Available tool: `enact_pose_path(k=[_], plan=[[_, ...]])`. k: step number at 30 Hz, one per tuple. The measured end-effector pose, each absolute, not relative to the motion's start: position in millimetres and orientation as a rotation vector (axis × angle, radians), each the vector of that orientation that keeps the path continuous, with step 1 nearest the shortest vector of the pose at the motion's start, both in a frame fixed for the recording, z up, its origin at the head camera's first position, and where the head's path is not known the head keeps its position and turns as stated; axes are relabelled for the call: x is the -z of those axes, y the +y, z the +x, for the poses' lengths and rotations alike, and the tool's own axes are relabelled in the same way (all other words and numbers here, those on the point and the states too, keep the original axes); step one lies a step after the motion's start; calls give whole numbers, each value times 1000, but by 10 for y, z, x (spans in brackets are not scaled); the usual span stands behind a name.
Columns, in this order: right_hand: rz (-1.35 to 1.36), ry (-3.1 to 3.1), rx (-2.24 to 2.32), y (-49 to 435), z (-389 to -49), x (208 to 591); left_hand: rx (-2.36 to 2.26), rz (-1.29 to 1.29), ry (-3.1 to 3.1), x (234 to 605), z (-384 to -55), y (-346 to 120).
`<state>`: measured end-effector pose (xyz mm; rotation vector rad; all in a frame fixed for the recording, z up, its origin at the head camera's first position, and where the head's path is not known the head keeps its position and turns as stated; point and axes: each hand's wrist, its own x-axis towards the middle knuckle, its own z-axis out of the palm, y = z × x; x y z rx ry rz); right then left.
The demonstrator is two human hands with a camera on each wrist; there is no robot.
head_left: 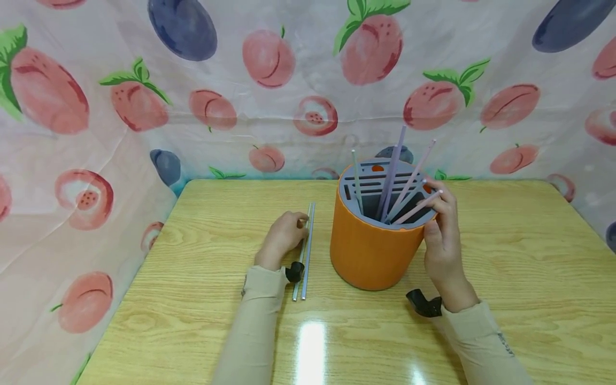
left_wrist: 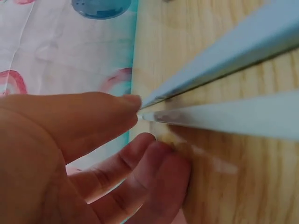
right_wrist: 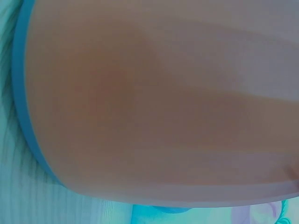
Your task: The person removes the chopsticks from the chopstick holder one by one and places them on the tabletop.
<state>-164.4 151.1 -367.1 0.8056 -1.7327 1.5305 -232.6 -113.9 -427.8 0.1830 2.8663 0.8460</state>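
My left hand [head_left: 287, 233] is over two chopsticks lying side by side on the table, a pale green chopstick [head_left: 296, 289] and a blue one [head_left: 309, 251]. In the left wrist view a gap shows between its thumb [left_wrist: 119, 105] and bent fingers, around the green chopstick's far end [left_wrist: 187, 116]. My right hand [head_left: 445, 246] grips the rim of an orange cylindrical holder [head_left: 375, 251], thumb against the wall and fingers over the top. Several chopsticks lean out of the slotted grey top [head_left: 348, 187], including a purple one [head_left: 391, 176]. The holder's blurred wall [right_wrist: 140, 102] fills most of the right wrist view.
A wooden table [head_left: 202, 240] bears everything. A fruit-printed cloth [head_left: 269, 123] hangs along its back and left side. Black camera mounts [head_left: 423, 303] stick out from both wrists.
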Motion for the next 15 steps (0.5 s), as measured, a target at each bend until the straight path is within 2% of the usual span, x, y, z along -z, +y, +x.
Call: enact_pose_path(k=[7, 15], plan=[[796, -1740, -1524, 1514, -1647, 3685, -885, 262, 2926, 4198, -2326, -1117], [811, -1732, -1529, 1511, -1658, 3688, -1090, 409, 2875, 3931, -2272, -1038]])
